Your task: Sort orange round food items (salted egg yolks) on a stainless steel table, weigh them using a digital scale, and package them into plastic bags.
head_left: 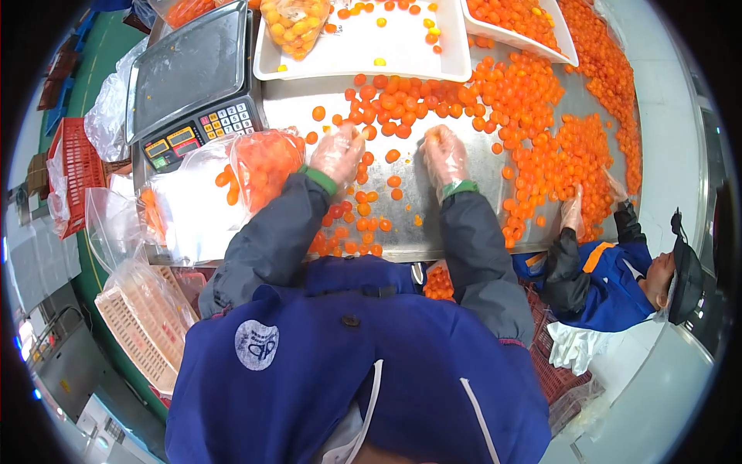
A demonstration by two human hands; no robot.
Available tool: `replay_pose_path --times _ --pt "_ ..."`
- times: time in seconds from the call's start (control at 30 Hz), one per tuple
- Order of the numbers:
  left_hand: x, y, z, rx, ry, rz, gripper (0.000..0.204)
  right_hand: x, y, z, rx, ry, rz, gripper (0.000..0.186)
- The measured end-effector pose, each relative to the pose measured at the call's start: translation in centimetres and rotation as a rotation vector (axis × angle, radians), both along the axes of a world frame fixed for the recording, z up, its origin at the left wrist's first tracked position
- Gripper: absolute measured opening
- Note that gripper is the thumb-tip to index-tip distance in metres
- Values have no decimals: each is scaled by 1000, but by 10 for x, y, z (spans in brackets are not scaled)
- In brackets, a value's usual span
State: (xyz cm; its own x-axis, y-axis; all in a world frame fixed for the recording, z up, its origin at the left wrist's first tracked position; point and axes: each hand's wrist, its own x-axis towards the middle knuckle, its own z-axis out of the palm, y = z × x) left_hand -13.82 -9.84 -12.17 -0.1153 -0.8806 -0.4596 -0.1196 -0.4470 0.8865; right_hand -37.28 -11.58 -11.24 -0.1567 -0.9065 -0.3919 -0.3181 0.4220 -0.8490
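My left hand (338,158), in a clear plastic glove, is curled among loose orange cherry tomatoes (393,100) on the steel table (471,185); what its closed fingertips hold, if anything, is unclear. My right hand (445,158), gloved alike, is a short way to the right on bare metal, fingers bent inward, their contents hidden. Left of my left hand lies a clear bag of orange tomatoes (263,166). More loose tomatoes (363,224) lie between and below my forearms, and a large heap (564,162) spreads to the right.
A scale (193,100) sits at the left. Two white trays (363,54) with tomatoes and a bag are at the back. A co-worker (610,278) at the right has gloved hands in the heap. A red crate (69,174) and stacked pale crates (139,325) stand left of the table.
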Motion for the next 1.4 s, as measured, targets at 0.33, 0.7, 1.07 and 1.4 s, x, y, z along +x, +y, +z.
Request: replay_pose_path --times 0.33,0.7,1.07,1.4 --pt "-56 -32 4 -566 -888 -659 17 26 2 -25 -317 805 507 14" --pt "-21 2 -25 1 129 -203 4 24 -48 -31 -321 789 376 13" --pt "12 47 13 352 609 -42 15 2 25 -9 309 -1115 67 45" --pt "36 84 55 500 784 -117 27 27 80 -5 368 -1420 -105 46"
